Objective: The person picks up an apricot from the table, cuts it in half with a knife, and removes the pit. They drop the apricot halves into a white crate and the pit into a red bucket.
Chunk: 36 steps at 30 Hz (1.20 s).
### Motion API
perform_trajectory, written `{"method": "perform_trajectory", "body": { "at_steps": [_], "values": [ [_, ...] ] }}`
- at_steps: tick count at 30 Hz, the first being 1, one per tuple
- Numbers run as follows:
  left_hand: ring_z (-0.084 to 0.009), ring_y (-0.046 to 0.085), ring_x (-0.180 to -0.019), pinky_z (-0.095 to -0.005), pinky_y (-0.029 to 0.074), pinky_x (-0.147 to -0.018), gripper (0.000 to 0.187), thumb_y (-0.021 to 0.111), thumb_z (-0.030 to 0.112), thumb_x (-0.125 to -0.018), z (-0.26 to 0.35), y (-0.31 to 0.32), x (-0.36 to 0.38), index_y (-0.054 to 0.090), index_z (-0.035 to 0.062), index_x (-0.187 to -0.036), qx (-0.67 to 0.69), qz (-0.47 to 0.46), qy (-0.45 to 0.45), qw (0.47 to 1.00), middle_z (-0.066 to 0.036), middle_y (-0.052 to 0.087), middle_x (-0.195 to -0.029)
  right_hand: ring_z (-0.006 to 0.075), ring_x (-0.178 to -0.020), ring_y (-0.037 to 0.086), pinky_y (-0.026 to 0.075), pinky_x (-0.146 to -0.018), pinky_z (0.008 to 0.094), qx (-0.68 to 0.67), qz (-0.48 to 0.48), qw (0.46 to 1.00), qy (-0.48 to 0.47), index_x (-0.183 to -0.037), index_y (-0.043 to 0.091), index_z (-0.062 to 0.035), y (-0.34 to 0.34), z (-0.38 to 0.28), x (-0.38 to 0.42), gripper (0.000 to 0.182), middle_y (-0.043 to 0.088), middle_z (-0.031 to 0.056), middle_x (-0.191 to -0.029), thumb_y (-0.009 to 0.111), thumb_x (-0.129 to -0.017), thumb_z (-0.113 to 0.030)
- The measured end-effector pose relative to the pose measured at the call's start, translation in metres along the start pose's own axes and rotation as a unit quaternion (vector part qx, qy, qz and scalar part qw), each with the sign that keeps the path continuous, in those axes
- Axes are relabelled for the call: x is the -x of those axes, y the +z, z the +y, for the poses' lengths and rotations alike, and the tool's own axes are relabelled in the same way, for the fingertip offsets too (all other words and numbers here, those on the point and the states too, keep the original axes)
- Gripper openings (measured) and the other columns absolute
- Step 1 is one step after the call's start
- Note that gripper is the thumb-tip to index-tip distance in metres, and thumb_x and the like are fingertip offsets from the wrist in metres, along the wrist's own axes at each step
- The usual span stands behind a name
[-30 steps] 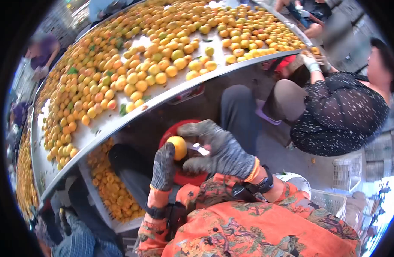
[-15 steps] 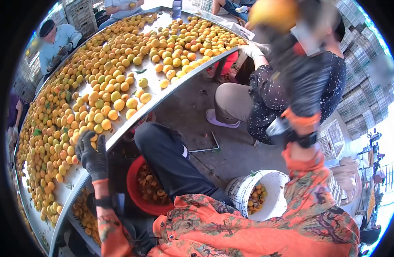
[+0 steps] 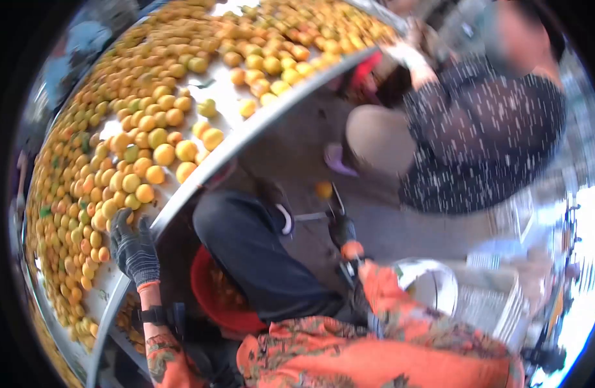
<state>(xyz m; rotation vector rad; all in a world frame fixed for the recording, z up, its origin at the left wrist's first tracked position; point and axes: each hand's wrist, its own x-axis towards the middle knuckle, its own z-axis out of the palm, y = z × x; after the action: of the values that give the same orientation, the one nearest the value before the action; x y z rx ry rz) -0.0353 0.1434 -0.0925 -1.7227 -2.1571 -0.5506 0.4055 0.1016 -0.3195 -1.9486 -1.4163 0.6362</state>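
Observation:
My left hand point(image 3: 135, 252), in a dark grey knit glove, rests at the near edge of the metal sorting table point(image 3: 203, 181). Its thumb and fingers are apart, with the fingertips beside the closest apricots point(image 3: 130, 183). My right hand point(image 3: 341, 231), also in a dark glove, is low over the floor, to the right of my knee. A single apricot point(image 3: 323, 189) shows just beyond its fingers, seemingly apart from them. Motion blur and the hand's angle hide how those fingers are set.
Below the table stands a red basin point(image 3: 203, 294) with fruit pieces in it. A white bucket point(image 3: 447, 288) is behind my right forearm. Someone in a dark speckled top point(image 3: 485, 136) sits at the right, a gloved hand at the table edge. A bent metal rod point(image 3: 310, 216) lies on the floor.
My right hand has swung down from close to the camera, where it held an apricot; one now appears beyond its fingers. My left hand stays at the table edge. The view has shifted.

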Motion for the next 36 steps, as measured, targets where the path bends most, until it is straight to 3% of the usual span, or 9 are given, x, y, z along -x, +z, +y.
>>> {"method": "perform_trajectory", "body": {
  "at_steps": [2,4,10,12,19,26,29,33,36],
  "values": [
    [-0.0297,0.052,-0.116,-0.0398,0.041,-0.098,0.033,0.064,0.024,-0.087,-0.003,0.006,-0.005,0.056,0.0091,-0.115,0.009,-0.001,-0.036,0.999,-0.012,0.059,-0.119,0.039,-0.101,0.058,0.05,-0.083,0.0438,0.067,-0.132,0.978,0.144,-0.118,0.06,-0.0123,-0.004,-0.011,-0.022,0.039,0.057,0.0211,-0.12,0.052,-0.08,-0.008],
    [-0.0306,0.053,-0.114,-0.0394,0.042,-0.097,0.033,0.063,0.024,-0.088,0.001,0.003,-0.007,0.057,0.0079,-0.116,0.014,-0.007,-0.018,1.0,-0.013,0.059,-0.119,0.0415,-0.093,0.06,0.05,-0.078,0.0463,0.048,-0.043,0.993,0.096,-0.114,0.061,-0.0176,0.015,0.015,-0.017,0.034,0.061,0.0241,-0.103,0.051,-0.082,-0.012],
    [-0.0307,0.055,-0.11,-0.0384,0.043,-0.094,0.032,0.06,0.024,-0.09,0.008,-0.002,-0.01,0.057,0.006,-0.116,0.018,-0.047,-0.05,0.998,-0.015,0.059,-0.118,0.0385,-0.1,0.058,0.048,-0.082,0.0439,0.114,-0.195,0.97,0.088,-0.112,0.063,-0.0159,0.025,0.053,-0.022,0.038,0.059,0.0204,-0.114,0.052,-0.078,-0.005],
    [-0.031,0.055,-0.11,-0.039,0.043,-0.094,0.031,0.059,0.023,-0.09,0.009,-0.001,-0.012,0.056,0.0053,-0.116,0.013,-0.044,-0.046,0.998,-0.015,0.059,-0.117,0.0365,-0.103,0.059,0.048,-0.086,0.0437,0.127,0.001,0.986,-0.105,-0.118,0.061,-0.0192,0.032,0.047,-0.056,0.043,0.056,0.0192,-0.123,0.051,-0.079,-0.005],
    [-0.0319,0.053,-0.112,-0.0404,0.039,-0.098,0.032,0.056,0.018,-0.091,0.009,0.002,-0.013,0.056,0.0024,-0.118,-0.001,-0.092,-0.051,0.994,-0.015,0.058,-0.118,0.0379,-0.113,0.054,0.046,-0.092,0.0443,0.136,-0.142,0.98,-0.035,-0.127,0.055,-0.0229,0.064,0.002,-0.196,0.041,0.042,0.0198,-0.14,0.055,-0.085,-0.023],
    [-0.0312,0.05,-0.116,-0.0397,0.038,-0.1,0.029,0.053,0.013,-0.091,0.015,0.004,-0.014,0.056,0.0012,-0.118,0.062,-0.099,-0.08,0.99,-0.015,0.056,-0.122,0.0403,-0.104,0.058,0.046,-0.089,0.047,0.301,-0.297,0.901,-0.097,-0.124,0.056,-0.0195,0.128,0.004,-0.155,0.041,0.052,0.0241,-0.125,0.054,-0.086,-0.037],
    [-0.032,0.05,-0.116,-0.0403,0.037,-0.1,0.03,0.055,0.013,-0.089,0.014,0.006,-0.013,0.057,0.0021,-0.116,0.063,-0.104,-0.09,0.989,-0.015,0.055,-0.122,0.0396,-0.098,0.061,0.048,-0.083,0.0455,0.098,-0.269,0.951,0.116,-0.119,0.057,-0.0123,0.145,0.023,-0.127,0.045,0.06,0.0257,-0.108,0.061,-0.083,-0.038],
    [-0.0321,0.049,-0.118,-0.0427,0.037,-0.1,0.034,0.062,0.017,-0.08,0.047,0.012,-0.026,0.059,0.0079,-0.113,-0.028,-0.089,0.008,0.996,-0.014,0.055,-0.124,0.0362,-0.092,0.064,0.049,-0.079,0.043,0.028,-0.209,0.977,0.021,-0.113,0.058,-0.0084,0.167,0.05,-0.114,0.049,0.064,0.022,-0.097,0.072,-0.075,-0.035],
    [-0.0322,0.048,-0.119,-0.044,0.037,-0.1,0.035,0.063,0.016,-0.079,0.048,0.009,-0.026,0.059,0.0098,-0.113,-0.024,-0.053,0.004,0.998,-0.013,0.054,-0.126,0.0338,-0.087,0.064,0.049,-0.078,0.0412,-0.02,-0.169,0.982,0.087,-0.108,0.059,-0.0066,0.132,0.008,-0.116,0.052,0.065,0.0181,-0.091,0.081,-0.067,-0.03]
  ]
}}
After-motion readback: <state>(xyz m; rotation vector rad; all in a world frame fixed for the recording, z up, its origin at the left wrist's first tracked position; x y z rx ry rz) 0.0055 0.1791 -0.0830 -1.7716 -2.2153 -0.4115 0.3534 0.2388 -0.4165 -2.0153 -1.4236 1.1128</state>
